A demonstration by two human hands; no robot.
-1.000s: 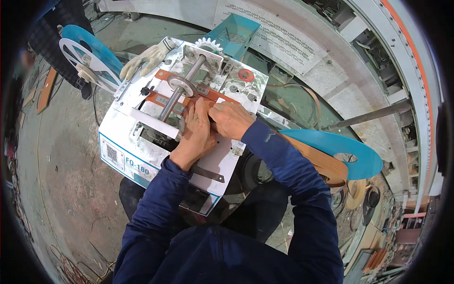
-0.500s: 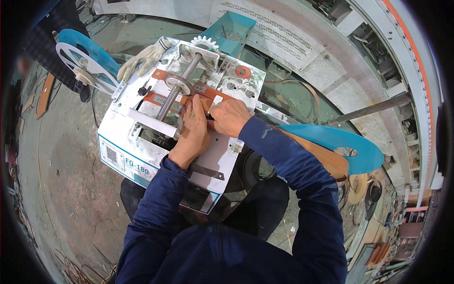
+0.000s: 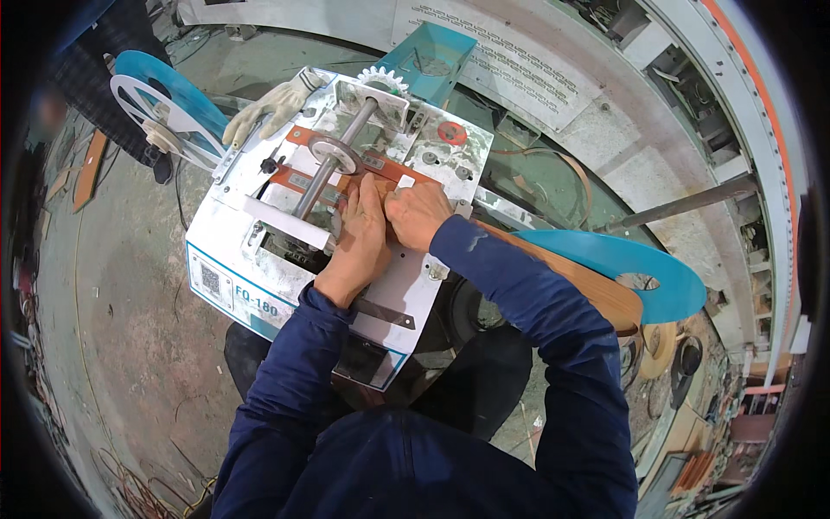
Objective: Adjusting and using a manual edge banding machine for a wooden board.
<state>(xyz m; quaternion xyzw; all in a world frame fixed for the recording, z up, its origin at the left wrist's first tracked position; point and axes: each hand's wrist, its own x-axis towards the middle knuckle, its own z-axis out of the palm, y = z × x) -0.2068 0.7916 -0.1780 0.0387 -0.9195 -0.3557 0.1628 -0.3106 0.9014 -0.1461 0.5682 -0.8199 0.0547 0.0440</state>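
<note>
A white bench machine with teal trim stands before me. Across its top runs a steel shaft carrying a grey roller above orange-brown guide bars. My left hand lies nearly flat, fingers stretched toward the roller over brown wood-grain material. Right beside it, my right hand is closed, its knuckles up, near a small white block; what its fingertips grip is hidden. Wood-grain banding extends from the right hand's side to a teal disc on the right.
A work glove lies on the machine's far left corner. Teal and white reel discs stand at left, near another person's legs. A white gear and teal tray sit behind. Cables and wood scraps litter the floor.
The view has shifted slightly, so the machine appears a little farther right. My right hand has moved slightly left against the machine, closer to my left hand, which stays stretched out by the roller.
</note>
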